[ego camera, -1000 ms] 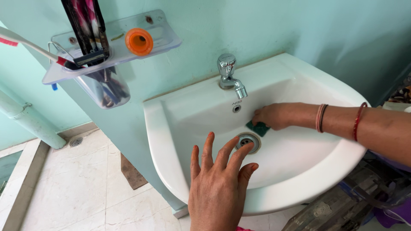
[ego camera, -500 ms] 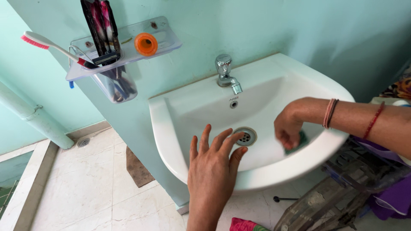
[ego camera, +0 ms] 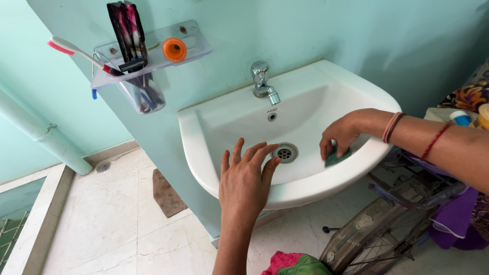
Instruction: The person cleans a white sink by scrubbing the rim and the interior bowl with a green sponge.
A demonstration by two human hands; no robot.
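Since half a second ago, the right hand [ego camera: 342, 133] has slid with the green scrub pad [ego camera: 336, 157] a little along the inner right wall of the white sink [ego camera: 214, 153], and the left hand [ego camera: 245, 179] has stayed hovering above the front rim.

The pad now lies against the sloping wall on the right side of the basin, near the rim and apart from the drain [ego camera: 285, 152]. The right fingers are curled down over it and press it on the porcelain. The left fingers are spread wide and hold nothing; I cannot tell if they touch the rim.

I judge the first risk is the pad slipping. The wall is smooth and steep here, so a hard push could send pad and fingers over the rim. The left hand gives no support, so a slip may unbalance the person. The chrome tap [ego camera: 262, 81] stands at the back, where a wide stroke could knock the knuckles. A shelf [ego camera: 198, 46] with a toothbrush [ego camera: 76, 51] hangs on the wall at the left, well apart.
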